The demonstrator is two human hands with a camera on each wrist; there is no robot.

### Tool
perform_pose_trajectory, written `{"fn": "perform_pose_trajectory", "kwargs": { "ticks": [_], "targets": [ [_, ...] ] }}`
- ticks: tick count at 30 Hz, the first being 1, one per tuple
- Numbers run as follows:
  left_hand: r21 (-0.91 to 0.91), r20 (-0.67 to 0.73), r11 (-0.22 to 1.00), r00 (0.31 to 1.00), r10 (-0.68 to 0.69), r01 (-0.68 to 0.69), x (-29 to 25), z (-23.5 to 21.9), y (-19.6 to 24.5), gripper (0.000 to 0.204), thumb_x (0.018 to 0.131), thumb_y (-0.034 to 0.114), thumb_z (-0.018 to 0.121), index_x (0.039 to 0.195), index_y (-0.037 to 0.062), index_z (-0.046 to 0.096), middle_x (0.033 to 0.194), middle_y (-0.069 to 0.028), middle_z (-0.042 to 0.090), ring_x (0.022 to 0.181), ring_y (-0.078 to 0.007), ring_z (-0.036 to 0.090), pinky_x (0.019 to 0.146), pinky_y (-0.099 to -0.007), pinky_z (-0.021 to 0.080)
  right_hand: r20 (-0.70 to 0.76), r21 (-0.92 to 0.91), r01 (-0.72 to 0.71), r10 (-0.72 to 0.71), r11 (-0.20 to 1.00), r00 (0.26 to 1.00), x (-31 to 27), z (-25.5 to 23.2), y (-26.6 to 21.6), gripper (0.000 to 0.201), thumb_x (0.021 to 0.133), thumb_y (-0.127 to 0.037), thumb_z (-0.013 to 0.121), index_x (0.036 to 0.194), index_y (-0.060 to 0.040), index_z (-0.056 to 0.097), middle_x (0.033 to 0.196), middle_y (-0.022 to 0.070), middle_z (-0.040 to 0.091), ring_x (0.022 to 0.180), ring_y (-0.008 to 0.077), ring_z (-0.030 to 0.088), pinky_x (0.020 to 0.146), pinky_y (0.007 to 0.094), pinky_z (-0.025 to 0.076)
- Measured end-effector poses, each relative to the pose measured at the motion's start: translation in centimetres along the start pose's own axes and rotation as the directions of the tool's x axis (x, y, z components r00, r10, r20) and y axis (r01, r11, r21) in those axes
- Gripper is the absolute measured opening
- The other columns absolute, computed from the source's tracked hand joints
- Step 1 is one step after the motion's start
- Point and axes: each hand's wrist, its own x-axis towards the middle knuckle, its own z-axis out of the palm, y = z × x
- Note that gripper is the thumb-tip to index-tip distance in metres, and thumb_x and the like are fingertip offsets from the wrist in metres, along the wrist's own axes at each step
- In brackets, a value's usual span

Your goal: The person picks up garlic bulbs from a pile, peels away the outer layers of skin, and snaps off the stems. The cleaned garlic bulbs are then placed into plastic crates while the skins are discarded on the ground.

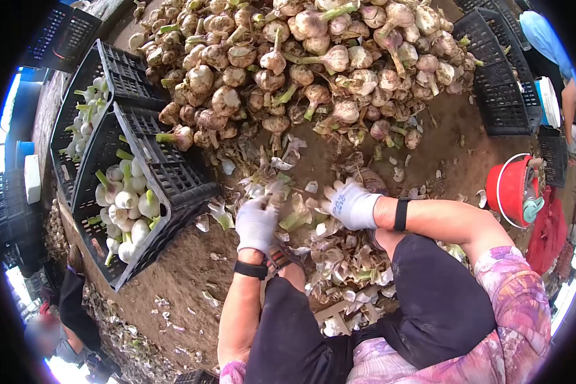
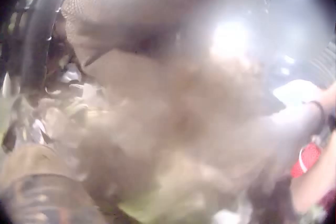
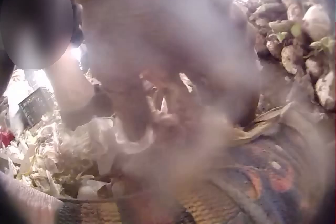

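My left hand [image 1: 257, 221], in a whitish glove with soiled fingertips, is over the peelings between my feet. Its fingers blur at the tips, and I cannot tell whether they hold anything. To its right is my gloved right hand [image 1: 352, 203], fingers loosely bent toward the left hand, with nothing visible in them. A pale green garlic husk [image 1: 296, 214] shows between the two hands. Haze covers most of the left wrist view; the right wrist view shows blurred glove fingers [image 3: 131, 111] above loose skins [image 3: 86, 145]. Beyond the hands rises a heap of unpeeled garlic bulbs [image 1: 275, 80].
Black crates [image 1: 166, 153] at the left hold cleaned white garlic [image 1: 128, 198]. More black crates [image 1: 502, 83] stand at the right, near a red bucket [image 1: 511, 189] with a white handle. Skins [image 1: 352, 269] litter the ground around my sandals. Another person's arm [image 1: 568, 109] shows at the far right.
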Motion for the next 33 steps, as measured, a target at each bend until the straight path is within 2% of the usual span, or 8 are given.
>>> {"fn": "perform_pose_trajectory", "kwargs": {
  "ticks": [3,7,9,11,15,23,25,33],
  "targets": [
    [0.464,-0.089,0.847,0.937,0.337,-0.261,-1.0,1.4,-0.2,0.044,0.079,0.020,0.066,0.123,0.0176,0.061,0.133,-0.0257,0.048,0.104,-0.0382,0.060,0.086,-0.0446,0.051,0.113,0.081,-0.008,-0.001,0.997,0.994,0.8,0.4,0.4,0.047,0.072,-0.028,0.070,0.114,-0.0091,0.060,0.109,0.0134,0.060,0.099,0.0317,0.061,0.078,0.0446,0.050],
    [-0.103,0.127,0.921,0.913,0.387,-0.376,-0.6,1.2,-0.1,0.079,0.075,0.016,0.073,0.144,0.0145,0.036,0.142,-0.0198,0.037,0.115,-0.0307,0.054,0.095,-0.0384,0.046,-0.108,0.568,-0.010,0.087,0.823,0.990,1.0,-2.6,3.1,0.040,0.072,-0.019,0.064,0.111,-0.0107,0.067,0.099,0.0174,0.067,0.092,0.0315,0.065,0.080,0.0365,0.052],
    [-0.660,0.425,0.750,0.847,0.319,0.049,-1.3,0.6,2.4,0.092,0.072,0.016,0.078,0.148,0.0106,0.026,0.137,-0.0147,0.042,0.115,-0.0225,0.052,0.097,-0.0338,0.044,-0.158,0.815,0.080,0.088,0.575,0.983,1.1,-5.3,3.7,0.039,0.069,-0.018,0.068,0.108,-0.0084,0.068,0.093,0.0119,0.069,0.084,0.0245,0.067,0.077,0.0316,0.052],
    [-0.900,0.246,0.435,0.818,0.520,-0.006,-0.7,1.8,3.0,0.105,0.069,0.022,0.084,0.149,0.0051,0.018,0.133,-0.0085,0.045,0.106,-0.0165,0.053,0.090,-0.0271,0.046,-0.127,0.981,0.118,0.051,0.156,0.991,0.9,-8.3,3.2,0.037,0.070,-0.012,0.072,0.106,-0.0061,0.067,0.090,0.0051,0.068,0.081,0.0139,0.063,0.075,0.0269,0.050],
    [-0.921,0.139,0.388,0.962,0.235,0.038,-2.0,-1.1,5.2,0.096,0.073,0.018,0.081,0.147,0.0019,0.022,0.124,-0.0093,0.052,0.101,-0.0138,0.057,0.085,-0.0272,0.050,-0.157,0.814,0.346,0.395,-0.468,0.905,2.2,-9.8,2.1,0.052,0.079,-0.026,0.079,0.116,0.0020,0.055,0.101,0.0054,0.064,0.092,0.0114,0.061,0.078,0.0255,0.051],
    [-0.799,-0.259,0.513,0.949,0.178,-0.314,-3.1,-0.8,6.3,0.096,0.073,0.005,0.080,0.146,-0.0007,0.017,0.118,-0.0111,0.055,0.102,-0.0146,0.056,0.086,-0.0275,0.050,-0.276,0.949,0.312,0.362,-0.043,0.890,2.4,-10.3,-0.8,0.038,0.082,-0.028,0.076,0.106,-0.0005,0.065,0.092,0.0028,0.067,0.086,0.0091,0.059,0.077,0.0257,0.049],
    [-0.879,-0.241,0.385,0.958,0.156,-0.283,-3.7,-0.7,6.4,0.093,0.074,0.005,0.079,0.146,-0.0012,0.019,0.118,-0.0108,0.055,0.102,-0.0143,0.056,0.087,-0.0279,0.049,-0.295,0.921,0.357,0.316,-0.158,0.901,2.6,-10.1,-1.0,0.026,0.083,-0.022,0.074,0.100,-0.0035,0.067,0.086,-0.0003,0.066,0.081,0.0058,0.058,0.073,0.0236,0.049],
    [-0.721,-0.307,0.584,0.928,0.213,-0.373,-3.8,-0.7,5.6,0.089,0.079,0.016,0.078,0.146,0.0001,0.021,0.113,-0.0081,0.057,0.100,-0.0140,0.055,0.088,-0.0272,0.046,-0.197,0.935,0.217,0.099,-0.281,0.975,1.9,-9.6,1.2,0.018,0.086,-0.015,0.068,0.098,-0.0023,0.067,0.086,-0.0017,0.067,0.076,0.0056,0.060,0.068,0.0217,0.048]
  ]
}}
